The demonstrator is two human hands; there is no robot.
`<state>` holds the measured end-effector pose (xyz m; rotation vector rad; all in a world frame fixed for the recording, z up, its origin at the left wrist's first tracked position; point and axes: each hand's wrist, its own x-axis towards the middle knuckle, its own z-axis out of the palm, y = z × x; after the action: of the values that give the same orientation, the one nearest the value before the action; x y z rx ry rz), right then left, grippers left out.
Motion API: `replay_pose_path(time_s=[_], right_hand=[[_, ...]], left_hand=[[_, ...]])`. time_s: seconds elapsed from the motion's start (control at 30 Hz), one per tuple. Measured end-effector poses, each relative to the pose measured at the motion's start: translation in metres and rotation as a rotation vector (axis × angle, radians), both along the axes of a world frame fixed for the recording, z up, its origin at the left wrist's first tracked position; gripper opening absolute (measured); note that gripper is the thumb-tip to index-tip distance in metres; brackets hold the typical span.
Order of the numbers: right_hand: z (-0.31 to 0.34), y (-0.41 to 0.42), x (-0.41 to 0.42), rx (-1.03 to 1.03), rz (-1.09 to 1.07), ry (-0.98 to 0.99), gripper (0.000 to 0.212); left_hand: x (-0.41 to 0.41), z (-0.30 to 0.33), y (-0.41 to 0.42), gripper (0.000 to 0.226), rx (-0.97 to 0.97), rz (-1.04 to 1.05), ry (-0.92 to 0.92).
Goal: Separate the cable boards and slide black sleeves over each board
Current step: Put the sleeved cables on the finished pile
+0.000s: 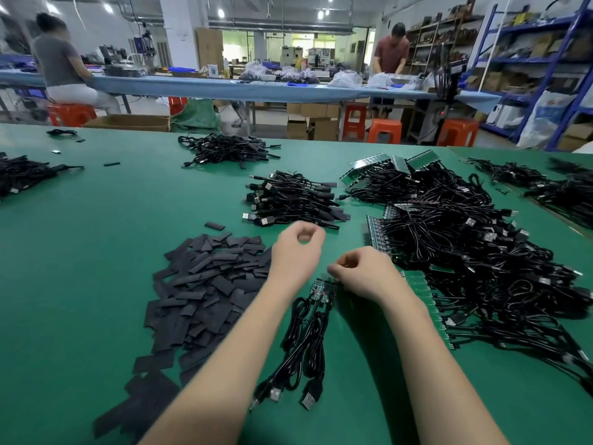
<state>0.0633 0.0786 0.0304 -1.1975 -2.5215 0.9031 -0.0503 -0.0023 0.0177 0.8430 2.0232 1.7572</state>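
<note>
Near the table's [96, 252] middle, I see the cable boards [322, 291] lying with their cables [305, 345] trailing toward 6 o'clock, long axis running 12 to 6. My right hand [362, 274] curls onto the boards' upper edge; my left hand [296, 252] hovers curled, apparently holding nothing. Black sleeves [205, 290] are heaped at 9 o'clock, uncut boards [465, 252] at 3. Bare green table stretches toward 10 o'clock.

hands [298, 252]: 2 | orange stools [383, 130]: 5 | background people [391, 53]: 2 | sleeve pile [205, 284]: 1
</note>
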Motion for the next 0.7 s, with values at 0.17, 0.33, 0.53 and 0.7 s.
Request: replay_pose_path(time_s=[0.17, 0.33, 0.53, 0.7], right_hand=[[0.008, -0.004, 0.002, -0.198, 0.064, -0.017, 0.011], [0.004, -0.004, 0.008, -0.590, 0.060, 0.433, 0.020], [0.000, -0.007, 0.005, -0.809, 0.000, 0.704, 0.018], [-0.002, -0.009, 0.003, -0.879, 0.000, 0.664, 0.034]], left_hand=[[0.020, -0.016, -0.011, 0.008, 0.053, 0.019, -0.031], [0.019, -0.011, -0.017, 0.005, 0.066, -0.058, -0.081], [0.016, -0.007, -0.030, 0.015, 0.159, -0.201, -0.566], [0.014, 0.000, -0.037, 0.012, 0.221, -0.242, -0.740]])
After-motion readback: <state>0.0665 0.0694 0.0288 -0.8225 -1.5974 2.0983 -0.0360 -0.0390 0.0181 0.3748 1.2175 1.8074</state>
